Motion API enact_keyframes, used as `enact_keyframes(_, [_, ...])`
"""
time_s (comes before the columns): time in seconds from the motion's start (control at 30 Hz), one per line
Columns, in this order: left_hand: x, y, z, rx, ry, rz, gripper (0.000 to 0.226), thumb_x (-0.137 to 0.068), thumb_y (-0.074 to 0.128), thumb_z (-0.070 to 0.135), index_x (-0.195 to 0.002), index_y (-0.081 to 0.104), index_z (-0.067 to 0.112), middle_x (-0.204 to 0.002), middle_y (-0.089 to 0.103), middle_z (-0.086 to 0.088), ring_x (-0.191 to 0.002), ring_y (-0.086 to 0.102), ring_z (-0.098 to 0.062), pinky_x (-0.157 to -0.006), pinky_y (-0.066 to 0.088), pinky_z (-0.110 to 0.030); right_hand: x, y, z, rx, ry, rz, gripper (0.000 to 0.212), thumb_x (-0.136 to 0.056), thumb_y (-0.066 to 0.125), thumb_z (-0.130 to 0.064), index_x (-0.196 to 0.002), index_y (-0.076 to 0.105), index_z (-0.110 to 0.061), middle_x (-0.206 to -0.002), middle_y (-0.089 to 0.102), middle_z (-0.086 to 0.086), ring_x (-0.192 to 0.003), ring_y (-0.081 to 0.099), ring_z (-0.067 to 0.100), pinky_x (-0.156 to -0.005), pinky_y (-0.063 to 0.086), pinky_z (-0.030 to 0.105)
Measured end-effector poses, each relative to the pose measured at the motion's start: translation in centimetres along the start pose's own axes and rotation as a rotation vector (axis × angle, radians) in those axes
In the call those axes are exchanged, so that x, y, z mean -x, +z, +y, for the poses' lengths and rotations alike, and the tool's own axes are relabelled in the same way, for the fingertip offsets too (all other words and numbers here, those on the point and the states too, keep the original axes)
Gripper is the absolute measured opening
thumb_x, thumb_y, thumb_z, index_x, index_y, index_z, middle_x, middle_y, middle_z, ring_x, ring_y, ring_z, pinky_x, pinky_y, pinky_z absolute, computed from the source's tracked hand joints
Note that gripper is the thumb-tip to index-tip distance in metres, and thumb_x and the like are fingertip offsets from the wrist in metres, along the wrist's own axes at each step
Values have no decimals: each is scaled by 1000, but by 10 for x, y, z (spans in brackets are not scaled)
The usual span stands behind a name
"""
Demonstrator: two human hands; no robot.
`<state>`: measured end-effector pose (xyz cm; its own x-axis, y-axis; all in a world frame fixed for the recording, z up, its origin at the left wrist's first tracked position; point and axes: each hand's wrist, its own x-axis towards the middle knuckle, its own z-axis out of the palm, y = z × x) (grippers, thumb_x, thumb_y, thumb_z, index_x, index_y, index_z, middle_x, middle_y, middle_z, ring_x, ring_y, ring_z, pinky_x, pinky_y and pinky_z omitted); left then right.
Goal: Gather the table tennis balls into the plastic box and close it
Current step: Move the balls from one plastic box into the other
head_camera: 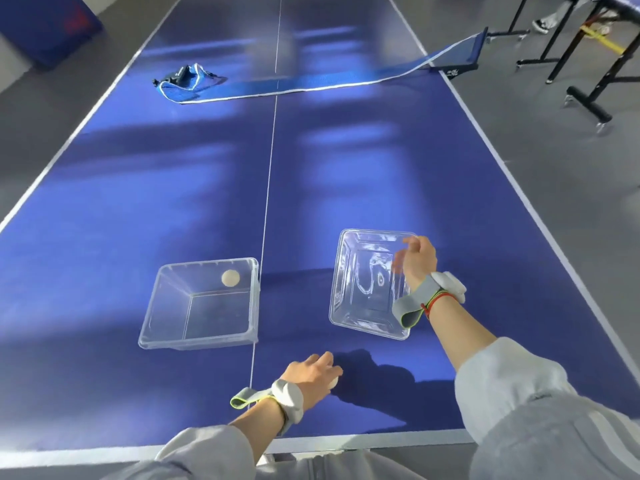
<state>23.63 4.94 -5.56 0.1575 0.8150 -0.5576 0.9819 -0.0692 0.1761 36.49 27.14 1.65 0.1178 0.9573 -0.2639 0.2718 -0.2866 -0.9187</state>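
**One ball boxed, a second under the left hand**

Head view: the left hand (311, 374) lay low on the table (138, 202) near its front edge, fingers curled over a ball (334, 382) of which only a pale sliver showed at the fingertips. It seemed to be closing on the ball, though whether the grip was firm could not be told. Ahead and to the left of that hand stood the box (166, 336), open, with one ball (230, 277) at its far right corner, high against the wall, perhaps not yet settled. The right hand (417, 259) hovered over the far right edge of the lid (349, 271), which lay flat on the table, well apart from the box; the fingers were blurred and loosely bent, and contact with the lid could not be told. A loose net (311, 85) sprawled far beyond both hands.

The step in hand looked like gathering: the second ball was about to be picked up. The next move would call for lifting it clear, carrying it forward-left over the box rim and releasing it low so it would not bounce out. The lid would then have to come across and be pressed down square.
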Motion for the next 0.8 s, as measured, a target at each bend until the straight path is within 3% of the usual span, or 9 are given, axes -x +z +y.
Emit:
enact_keyframes(0.07, [-4,-1,0,41,-40,16,37,-94,47,20,-131,40,22,-130,36,-3,-114,44,-25,-75,49,-40,-13,0,12,-46,63,-48,26,-93,25,-4,-98,50,-9,-58,51,7,-37,50,14,-46,45,26])
enact_keyframes(0.23, [-11,-6,-4,96,-151,46,44,-93,47,32,-135,35,24,-134,37,1,-118,44,-21,-79,49,-39,-29,1,25,-35,202,-120,29,-95,25,-6,-80,49,-12,-58,48,10,-31,49,17,-34,43,17])
enact_keyframes(0.33, [-13,-10,-7,136,-207,86,45,-93,46,36,-135,35,25,-134,38,1,-119,45,-20,-82,50,-37,-36,5,35,3,245,-219,31,-97,25,-11,-74,46,-15,-62,49,11,-44,50,23,-38,44,20])
enact_keyframes(0.5, [-11,-11,-14,165,-271,126,44,-92,49,37,-133,38,23,-130,41,2,-115,48,-19,-79,51,-36,-41,9,58,60,306,-305,24,-97,26,-11,-93,50,-9,-65,53,10,-52,53,24,-49,45,25])
enact_keyframes(0.7, [-8,-15,-15,194,-312,162,43,-92,50,36,-132,39,23,-128,42,3,-112,49,-17,-73,49,-34,-40,12,76,177,292,-341,22,-97,29,-13,-100,50,-7,-68,56,10,-56,53,23,-55,47,30])
enact_keyframes(0.8, [-8,-18,-14,203,-331,172,44,-92,50,36,-132,39,23,-129,42,4,-113,49,-17,-74,49,-33,-43,13,85,400,153,-318,26,-95,36,-21,-104,55,-5,-90,67,19,-67,59,31,-67,56,42])
